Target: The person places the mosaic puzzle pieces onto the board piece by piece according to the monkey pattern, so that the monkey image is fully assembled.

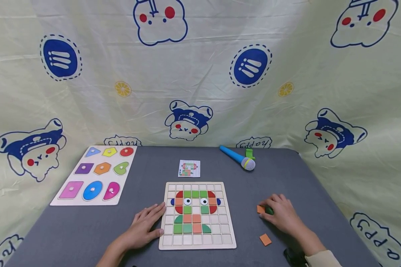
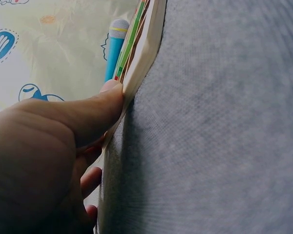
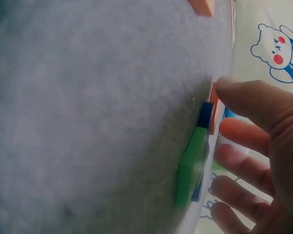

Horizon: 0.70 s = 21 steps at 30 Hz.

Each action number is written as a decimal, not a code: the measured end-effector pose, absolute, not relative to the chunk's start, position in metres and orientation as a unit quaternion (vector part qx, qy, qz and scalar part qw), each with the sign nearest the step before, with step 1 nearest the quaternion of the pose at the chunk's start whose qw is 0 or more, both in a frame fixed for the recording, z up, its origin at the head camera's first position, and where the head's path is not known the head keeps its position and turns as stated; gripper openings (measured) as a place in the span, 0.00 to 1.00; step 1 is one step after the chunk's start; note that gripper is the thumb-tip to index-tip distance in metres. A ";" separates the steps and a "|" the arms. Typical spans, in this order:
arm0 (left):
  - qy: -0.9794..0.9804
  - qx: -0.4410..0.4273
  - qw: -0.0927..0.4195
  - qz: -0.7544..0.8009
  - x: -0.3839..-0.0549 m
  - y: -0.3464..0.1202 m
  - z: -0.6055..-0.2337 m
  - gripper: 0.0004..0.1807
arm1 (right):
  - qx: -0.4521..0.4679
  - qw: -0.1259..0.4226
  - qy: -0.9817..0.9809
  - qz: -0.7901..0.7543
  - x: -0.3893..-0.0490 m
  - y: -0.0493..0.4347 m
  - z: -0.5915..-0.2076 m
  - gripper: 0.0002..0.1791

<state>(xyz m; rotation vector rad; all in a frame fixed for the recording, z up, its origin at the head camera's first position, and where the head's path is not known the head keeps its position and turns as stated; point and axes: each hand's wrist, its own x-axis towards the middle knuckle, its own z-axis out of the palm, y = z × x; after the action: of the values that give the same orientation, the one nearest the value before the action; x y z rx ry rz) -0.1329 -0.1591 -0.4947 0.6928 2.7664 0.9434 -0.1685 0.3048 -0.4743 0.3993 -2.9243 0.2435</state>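
Note:
The left hand [image 1: 146, 227] rests beside the wooden grid board [image 1: 217, 239], its fingertips and thumb at the left edge. In the left wrist view the thumb [image 2: 100, 109] presses against the board's rim. Coloured tiles on the board form a figure with two eye tiles [image 1: 187, 201]. At the right, the right hand [image 1: 282, 214] pinches an orange square tile [image 1: 260, 209] between thumb and index finger, low over the table. Under that hand lie a green piece [image 3: 189, 168] and a dark blue piece [image 3: 205, 115], partly hidden in the head view.
Another orange tile [image 1: 265, 239] lies nearer the front. Behind the board are a pattern card [image 1: 189, 168], a blue toy microphone [image 1: 234, 155] and a green object [image 1: 250, 153]. A white shape puzzle [image 1: 77, 193] is at the left, and a black object [image 1: 292, 256] near the right wrist.

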 end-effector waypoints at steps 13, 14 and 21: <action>0.918 0.228 0.070 0.316 -0.133 -0.159 -0.495 0.38 | 0.143 0.094 -0.982 0.080 -0.169 0.313 -0.476 0.12; 0.918 0.228 0.070 0.316 -0.133 -0.159 -0.495 0.38 | 0.143 0.093 -0.982 0.081 -0.169 0.314 -0.476 0.12; 0.919 0.225 0.075 0.315 -0.133 -0.159 -0.494 0.38 | 0.142 0.086 -0.983 0.082 -0.170 0.315 -0.477 0.10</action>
<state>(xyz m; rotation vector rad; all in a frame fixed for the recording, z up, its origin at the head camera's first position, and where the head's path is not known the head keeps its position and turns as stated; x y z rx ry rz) -0.1331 -0.1587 -0.4941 0.6749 2.7573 0.9461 -0.1696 0.3149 -0.4769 0.4237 -2.9296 0.2445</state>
